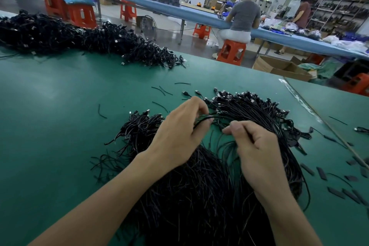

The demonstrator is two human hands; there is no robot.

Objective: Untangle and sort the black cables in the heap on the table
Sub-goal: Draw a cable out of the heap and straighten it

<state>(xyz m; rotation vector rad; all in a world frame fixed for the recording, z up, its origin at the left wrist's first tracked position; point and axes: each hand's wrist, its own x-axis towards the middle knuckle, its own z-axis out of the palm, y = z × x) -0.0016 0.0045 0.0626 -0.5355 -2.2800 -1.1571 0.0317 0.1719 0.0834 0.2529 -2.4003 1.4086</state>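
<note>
Left hand (179, 132) fingers pinched a few cable strands (201, 119); right hand (257, 146) fingers, curled, pinched others. One cable heap (199, 195) lay beneath the fingers, a second heap (79, 36) far beyond them.

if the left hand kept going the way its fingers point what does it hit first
Probably the plug ends of the cable bundle just beyond the left hand, though depth is hard to judge.

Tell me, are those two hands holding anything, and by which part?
Yes. The left hand pinches a few black cables along their wires, not at the plugs; the right hand pinches a strand from the same heap, also mid-wire.
</note>
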